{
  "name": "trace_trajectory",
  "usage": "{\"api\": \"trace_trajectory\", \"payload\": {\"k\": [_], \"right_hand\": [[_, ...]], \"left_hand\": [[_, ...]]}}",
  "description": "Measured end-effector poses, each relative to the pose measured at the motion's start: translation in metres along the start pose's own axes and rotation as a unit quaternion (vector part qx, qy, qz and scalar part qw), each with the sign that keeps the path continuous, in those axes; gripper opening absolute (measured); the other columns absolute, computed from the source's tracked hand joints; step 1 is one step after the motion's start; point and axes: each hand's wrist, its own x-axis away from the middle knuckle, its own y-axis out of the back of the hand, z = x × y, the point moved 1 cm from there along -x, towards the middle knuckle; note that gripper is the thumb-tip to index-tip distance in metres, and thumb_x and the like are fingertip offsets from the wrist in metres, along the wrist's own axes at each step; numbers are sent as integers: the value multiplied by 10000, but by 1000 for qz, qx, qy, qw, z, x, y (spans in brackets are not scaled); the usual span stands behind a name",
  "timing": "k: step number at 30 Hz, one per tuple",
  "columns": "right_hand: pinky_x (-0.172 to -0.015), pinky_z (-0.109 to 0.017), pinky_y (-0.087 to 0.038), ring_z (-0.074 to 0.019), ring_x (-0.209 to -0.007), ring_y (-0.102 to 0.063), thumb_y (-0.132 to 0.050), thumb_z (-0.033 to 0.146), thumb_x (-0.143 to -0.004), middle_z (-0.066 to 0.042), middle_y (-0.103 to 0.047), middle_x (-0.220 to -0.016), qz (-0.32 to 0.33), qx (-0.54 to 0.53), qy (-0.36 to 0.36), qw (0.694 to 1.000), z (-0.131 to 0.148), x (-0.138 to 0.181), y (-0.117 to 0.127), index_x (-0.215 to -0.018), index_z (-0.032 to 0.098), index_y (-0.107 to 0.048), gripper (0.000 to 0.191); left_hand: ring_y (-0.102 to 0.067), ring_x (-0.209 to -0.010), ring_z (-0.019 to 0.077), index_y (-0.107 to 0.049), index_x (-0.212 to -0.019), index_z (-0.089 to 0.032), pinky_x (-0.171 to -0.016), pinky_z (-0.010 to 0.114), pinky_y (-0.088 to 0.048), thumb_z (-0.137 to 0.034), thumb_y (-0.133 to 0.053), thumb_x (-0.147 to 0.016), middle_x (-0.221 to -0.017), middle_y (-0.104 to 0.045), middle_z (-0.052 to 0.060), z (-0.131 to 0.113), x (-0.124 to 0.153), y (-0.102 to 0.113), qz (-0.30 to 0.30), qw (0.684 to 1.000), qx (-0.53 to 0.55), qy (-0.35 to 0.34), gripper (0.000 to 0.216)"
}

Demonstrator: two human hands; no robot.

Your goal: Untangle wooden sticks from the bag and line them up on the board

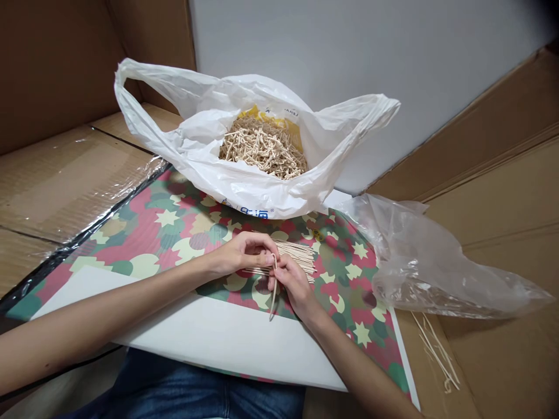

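Between my two hands is a thin pale strip (273, 297), bent into a small loop at its top, with its tail hanging down towards me. My left hand (251, 251) pinches the loop from the left, thumb and fingertips together. From the right, the closed fingers of my right hand (293, 282) grip the same strip. Just behind the hands, a bundle of straight pale sticks (297, 255) lies on the patterned sheet, partly hidden by my fingers. Farther back, an open white plastic bag (196, 157) holds a heap of small knotted pale pieces (264, 145).
The camouflage-patterned sheet (345, 262) covers the work surface, with a white strip (209, 331) along its front. A clear plastic bag (419, 262) lies at the right. Several loose strips (437, 352) lie on cardboard (502, 250) there. Cardboard walls stand on both sides.
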Motion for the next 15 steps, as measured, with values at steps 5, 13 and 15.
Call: {"api": "trace_trajectory", "payload": {"k": [5,13,15], "right_hand": [[-573,-239,-437,-103,-550,-526,-528,367,-801,29,-573,-560,4,-5,2,1000,1,0,1,-722,193,-491,194],[-587,-254,-438,-110,-553,-519,-528,367,-800,26,-569,-557,0,12,10,1000,2,0,1,-696,196,-479,206],[-586,-254,-437,-110,-542,-516,-532,368,-794,29,-565,-546,-6,1,8,1000,1,0,0,-691,197,-471,208]], "left_hand": [[-572,-667,102,-610,-850,-100,-584,182,-426,-232,-608,-770,-760,-610,39,0,0,2,-18,1000,-7,5,155],[-568,-626,100,-586,-846,-110,-554,179,-415,-239,-603,-776,-706,-608,27,2,1,1,-27,1000,-7,-1,148],[-582,-643,114,-588,-871,-109,-579,198,-432,-239,-592,-785,-722,-614,39,1,1,0,-11,1000,-7,1,156]]}}
